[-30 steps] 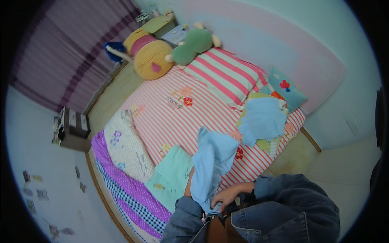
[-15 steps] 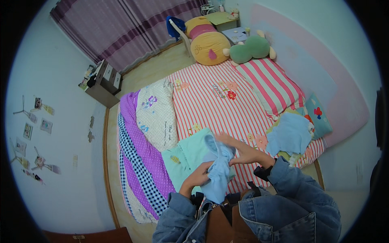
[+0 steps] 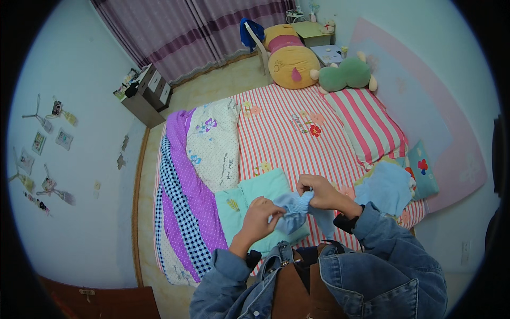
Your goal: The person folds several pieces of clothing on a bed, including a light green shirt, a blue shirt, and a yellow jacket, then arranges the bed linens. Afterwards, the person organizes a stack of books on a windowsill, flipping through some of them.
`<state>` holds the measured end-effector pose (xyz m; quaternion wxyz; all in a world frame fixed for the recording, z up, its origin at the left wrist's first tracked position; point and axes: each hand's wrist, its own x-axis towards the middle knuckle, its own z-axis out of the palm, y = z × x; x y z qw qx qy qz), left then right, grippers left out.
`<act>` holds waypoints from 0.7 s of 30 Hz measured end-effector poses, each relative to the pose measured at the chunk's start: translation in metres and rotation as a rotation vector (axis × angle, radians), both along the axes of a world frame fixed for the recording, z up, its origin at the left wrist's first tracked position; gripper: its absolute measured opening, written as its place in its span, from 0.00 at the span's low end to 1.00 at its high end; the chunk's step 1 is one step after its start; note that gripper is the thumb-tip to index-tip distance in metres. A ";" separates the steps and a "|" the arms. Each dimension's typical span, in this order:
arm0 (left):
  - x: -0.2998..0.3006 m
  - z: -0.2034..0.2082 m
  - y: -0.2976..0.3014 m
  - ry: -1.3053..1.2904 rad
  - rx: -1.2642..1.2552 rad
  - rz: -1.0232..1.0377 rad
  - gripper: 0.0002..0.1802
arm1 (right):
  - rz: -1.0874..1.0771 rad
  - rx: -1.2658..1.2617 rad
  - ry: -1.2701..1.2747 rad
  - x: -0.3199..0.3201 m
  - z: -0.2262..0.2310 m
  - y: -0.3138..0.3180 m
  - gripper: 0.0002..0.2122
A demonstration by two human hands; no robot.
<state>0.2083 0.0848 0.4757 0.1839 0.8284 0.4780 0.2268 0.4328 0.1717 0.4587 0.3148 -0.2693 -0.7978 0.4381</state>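
Observation:
A light-blue garment with a gathered, elastic-looking edge [image 3: 292, 215] is stretched between my two hands, above the near part of the bed. My left hand [image 3: 258, 218] pinches its left side between thumb and fingers. My right hand [image 3: 322, 193] is closed around the gathered edge on the right, and loose cloth hangs below it. Beneath the hands lies a flat mint-green cushion or folded cloth [image 3: 255, 194] with a leaf motif. To the right, another light-blue piece of cloth [image 3: 387, 186] is spread near the headboard.
The bed has a red-striped sheet [image 3: 287, 138] and a pink-striped pillow [image 3: 366, 122]. A bunched purple-and-white quilt [image 3: 210, 212] lies along the left. At the far end are a green plush toy [image 3: 345, 75] and a large yellow plush toy [image 3: 294, 64]. A teal cushion [image 3: 422, 170] leans by the headboard [image 3: 425, 117].
My right hand has swung from spread fingers to a grip on the gathered edge. The garment has been turned and lifted off my lap side; its loose part now hangs at the right.

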 end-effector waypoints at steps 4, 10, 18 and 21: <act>0.012 -0.014 0.014 -0.387 -0.064 0.083 0.15 | -0.063 -0.061 -0.052 0.007 0.009 0.002 0.09; 0.036 -0.048 0.021 -0.248 0.016 0.029 0.16 | -0.206 0.104 -0.125 0.012 0.012 0.004 0.09; -0.056 -0.021 0.042 -0.130 0.109 0.187 0.13 | 0.139 -0.112 -0.485 0.067 0.010 0.031 0.20; -0.062 0.000 0.038 0.029 0.197 0.139 0.14 | 0.025 0.170 -0.545 0.075 0.020 0.038 0.20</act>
